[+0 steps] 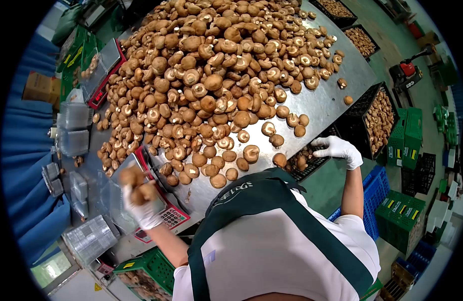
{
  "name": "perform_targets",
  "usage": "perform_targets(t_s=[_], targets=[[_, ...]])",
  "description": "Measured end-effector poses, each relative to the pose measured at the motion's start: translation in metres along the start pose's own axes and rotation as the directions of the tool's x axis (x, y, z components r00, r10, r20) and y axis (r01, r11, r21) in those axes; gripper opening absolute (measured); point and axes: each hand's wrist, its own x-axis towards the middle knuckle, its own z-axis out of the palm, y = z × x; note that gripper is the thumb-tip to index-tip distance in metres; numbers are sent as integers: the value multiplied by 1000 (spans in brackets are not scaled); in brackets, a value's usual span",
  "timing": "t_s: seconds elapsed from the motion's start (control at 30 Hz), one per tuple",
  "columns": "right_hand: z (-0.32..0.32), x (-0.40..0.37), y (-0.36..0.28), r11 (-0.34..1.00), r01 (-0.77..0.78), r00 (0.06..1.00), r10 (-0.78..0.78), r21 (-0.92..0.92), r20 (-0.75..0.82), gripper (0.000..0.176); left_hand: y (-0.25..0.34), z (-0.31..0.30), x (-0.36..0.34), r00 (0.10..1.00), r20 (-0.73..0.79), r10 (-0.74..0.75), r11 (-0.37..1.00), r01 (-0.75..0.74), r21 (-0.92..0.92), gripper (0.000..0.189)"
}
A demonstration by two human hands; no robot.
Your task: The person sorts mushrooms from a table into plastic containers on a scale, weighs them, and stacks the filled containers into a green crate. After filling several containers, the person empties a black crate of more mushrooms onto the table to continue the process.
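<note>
My left hand (pixel 143 213), in a white glove, is raised over the red-edged scale (pixel 174 215) at the table's left. Its fingers are closed on a few brown shiitake mushrooms (pixel 139 184), slightly blurred by motion. My right hand (pixel 341 150), also gloved, is over the rim of a black crate (pixel 311 169) beside the table edge. Its fingers are stretched out and apart, with nothing visible in them. Some mushrooms lie in that crate, partly hidden by the table and my apron. A large heap of shiitake (pixel 211 85) covers the metal table (pixel 337 103).
Clear plastic trays (pixel 73 128) are stacked along the left side. A second red scale (pixel 105 75) stands farther back. Another black crate (pixel 359 123) full of mushrooms is on the right, near green crates (pixel 399 215) and a blue crate (pixel 374 195). A pallet jack (pixel 406 70) stands beyond.
</note>
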Motion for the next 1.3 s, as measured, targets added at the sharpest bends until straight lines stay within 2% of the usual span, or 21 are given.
perform_targets(t_s=[0.1, 0.2, 0.27, 0.3, 0.37, 0.5, 0.53, 0.6, 0.67, 0.7, 0.77, 0.8, 0.83, 0.87, 0.93, 0.97, 1.03, 1.1, 1.13, 1.23, 1.3], targets=[[-1, 11, 1, 982, 85, 989, -62, 167, -137, 48, 30, -89, 14, 924, -27, 382, 887, -358, 291, 51], [1, 37, -30, 989, 99, 958, -65, 108, -280, 47, 33, -154, 16, 910, -175, 376, 792, -217, 571, 44], [6, 56, -60, 984, 107, 934, -49, 145, -354, 47, 24, -147, 9, 795, -33, 606, 487, -338, 805, 42], [8, 63, -79, 980, 92, 924, -19, 174, -383, 47, 15, -166, 14, 817, -30, 575, 441, -279, 853, 40], [22, 95, -87, 994, 105, 869, -80, 25, -488, 48, 1, -170, 14, 813, 143, 564, 25, -191, 981, 37], [52, 145, -90, 946, 49, 763, -242, -319, -600, 52, -1, -143, 15, 798, 71, 598, -35, -63, 997, 37], [55, 149, -88, 940, 38, 740, -254, -338, -623, 52, 0, -136, 14, 741, 130, 659, -140, -50, 989, 34], [55, 148, -87, 933, 33, 712, -274, -359, -646, 51, 1, -124, 15, 679, 165, 716, -105, -129, 986, 32], [52, 134, -84, 948, 179, 822, 2, 261, -570, 53, -1, -83, 7, 603, 140, 785, 43, -278, 960, 23], [53, 134, -75, 833, 285, 870, -17, 474, -493, 48, -11, -67, 9, 633, 45, 773, 297, -423, 856, 19], [49, 116, -79, 602, 319, 925, -30, 732, -378, 37, -29, -11, 0, 754, 19, 656, 465, -424, 777, 20], [49, 110, -82, 606, 314, 927, -29, 731, -375, 37, -38, 17, -6, 840, 88, 535, 550, -426, 718, 22], [51, 105, -85, 444, 321, 941, -54, 836, -333, 33, -51, 35, -8, 889, 212, 407, 597, -434, 675, 23], [53, 102, -87, 266, 308, 951, -87, 913, -296, 30, -69, 53, -10, 917, 276, 288, 647, -399, 650, 23], [60, 104, -86, 236, 275, 960, -126, 932, -252, 29, -99, 83, -20, 910, 399, -115, 844, -123, 523, 29], [64, 106, -86, 205, 241, 964, -166, 948, -209, 29, -114, 95, -23, 823, 495, -278, 908, 57, 416, 32], [76, 105, -95, 181, 278, 955, -161, 943, -251, 32, -135, 113, -27, 628, 507, -590, 806, 492, 330, 39], [85, 111, -94, 143, 229, 937, -300, 963, -178, 31, -148, 122, -30, 563, 553, -614, 783, 520, 340, 42], [87, 106, -102, 283, 279, 945, -248, 918, -211, 30, -158, 120, -28, 578, 566, -588, 809, 435, 396, 45], [95, 106, -109, 546, 520, 845, -441, 657, -303, 34, -157, 117, -28, 521, 627, -579, 810, 455, 370, 45], [93, 102, -116, 762, 487, 873, -418, 427, -251, 37, -159, 112, -29, 543, 589, -598, 796, 483, 364, 43]])
